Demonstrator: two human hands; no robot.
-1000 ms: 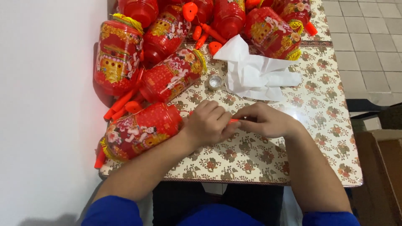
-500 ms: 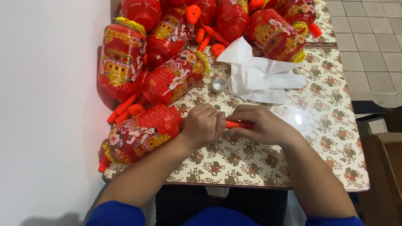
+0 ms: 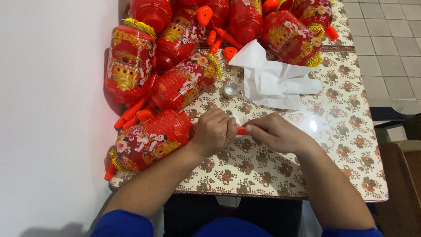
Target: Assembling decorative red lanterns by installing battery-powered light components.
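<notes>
Both hands are working a short orange plastic stick (image 3: 241,130) over the floral surface (image 3: 280,175): left hand (image 3: 213,131) fingers are closing round it, right hand (image 3: 274,133) fingertips are pinching its end. Fitting step, seemingly; next needs steady alignment.

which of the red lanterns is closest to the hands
The red lantern lying on its side at the table's near left edge; the left hand touches its end, while the others lie farther back.

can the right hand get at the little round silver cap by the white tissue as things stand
Probably yes. The silver cap lies bare on the table just beyond the right hand, nothing between them, though that hand's grip is on an orange stick.
</notes>
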